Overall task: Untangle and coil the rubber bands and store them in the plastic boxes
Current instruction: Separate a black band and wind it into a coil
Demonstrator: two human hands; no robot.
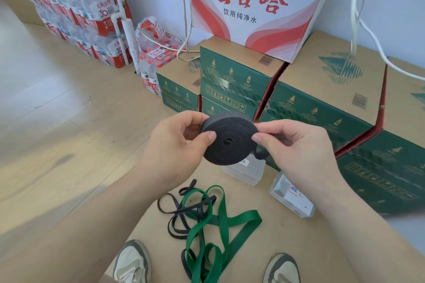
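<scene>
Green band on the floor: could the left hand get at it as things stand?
Probably not yet: the left hand, like the right hand, pinches the black coil. The green band lies in the open below, so it looks reachable once freed.

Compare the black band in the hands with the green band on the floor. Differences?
Shape: the black band is wound into a tight flat spiral; the green band sprawls in loose loops.
Place: left hand and right hand pinch the black band; the green band lies on the cardboard sheet.
Tangle: thin dark bands cross the green band; the black band is clear of them.
Both are flat, wide strips.
</scene>
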